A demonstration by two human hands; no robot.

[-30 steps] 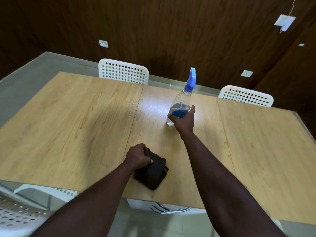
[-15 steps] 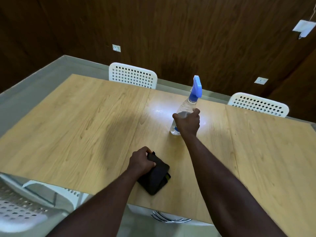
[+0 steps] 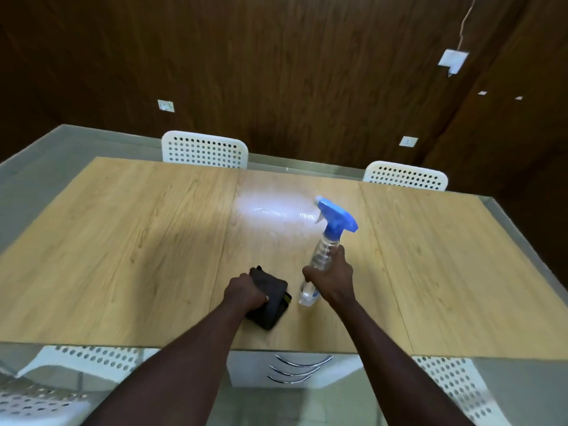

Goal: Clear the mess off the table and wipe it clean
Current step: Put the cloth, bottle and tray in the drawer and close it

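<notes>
A light wooden table (image 3: 129,241) fills the middle of the view. My left hand (image 3: 244,292) is closed on a folded black cloth (image 3: 272,298) that lies on the table near its front edge. My right hand (image 3: 333,279) grips a clear spray bottle (image 3: 322,256) with a blue trigger head around its body. The bottle is tilted, its blue head leaning away to the right, its base near the tabletop just right of the cloth. A shiny patch (image 3: 273,207) shows on the tabletop beyond the bottle.
Two white perforated chairs (image 3: 204,149) (image 3: 405,176) stand at the far side of the table, and others (image 3: 76,364) (image 3: 455,385) at the near side. A white drawer unit with curved handles (image 3: 301,368) sits under the front edge. Dark wood wall panels rise behind.
My right hand closed on the spray bottle, pulled it toward me and tilted it. My left hand stayed on the black cloth. The camera view tipped further over the table.
</notes>
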